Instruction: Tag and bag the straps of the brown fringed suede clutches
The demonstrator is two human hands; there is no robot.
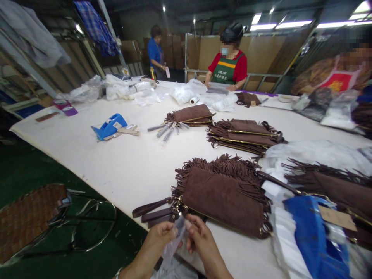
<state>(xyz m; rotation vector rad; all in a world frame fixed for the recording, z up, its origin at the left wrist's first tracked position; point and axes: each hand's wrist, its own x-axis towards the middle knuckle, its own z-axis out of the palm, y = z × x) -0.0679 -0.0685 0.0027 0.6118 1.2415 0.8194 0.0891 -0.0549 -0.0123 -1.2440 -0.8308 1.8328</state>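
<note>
A plastic sleeve [174,242] is pinched by the nearly closed left hand [159,236] and right hand [200,236] beside a fringed clutch [223,197]. Leftward, broad tabletop [130,166] is edged diagonally.

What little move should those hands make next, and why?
Probably ease the plastic a little toward the near bag: the left hand pinches it, the right hand is at its edge, and the dark straps there look bare, while those by the farther bags look wrapped.
</note>
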